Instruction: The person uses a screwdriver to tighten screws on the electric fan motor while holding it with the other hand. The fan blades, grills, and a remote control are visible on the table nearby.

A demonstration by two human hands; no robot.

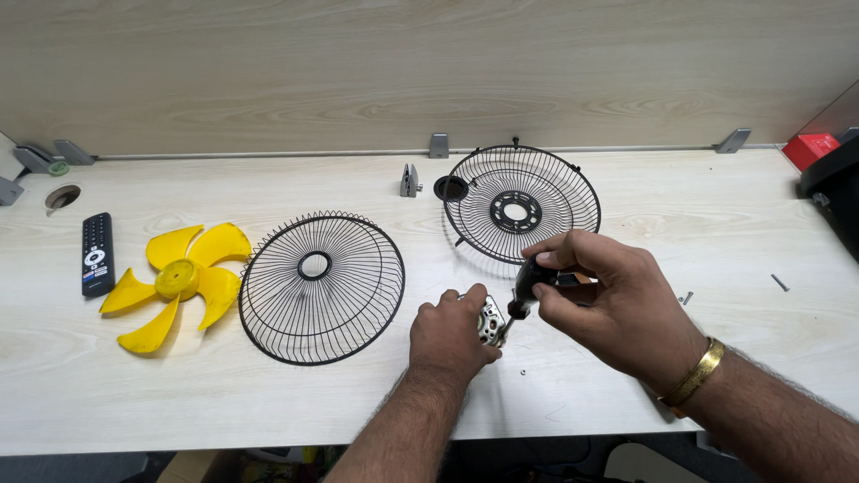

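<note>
While the pale wooden table (626,192) runs back to a matching panel wall, your left hand (450,335) is closed over a small metal motor (490,322) near the front edge, and your right hand (608,300) grips a black-handled screwdriver (528,284), tip against the motor.

On the pale wooden table (224,394) we see a yellow fan blade (177,282) beside a black remote (97,253) — then two black wire fan guards, the front guard (322,286) and the rear guard (522,204). Loose screws (778,283) lie at the right.
</note>
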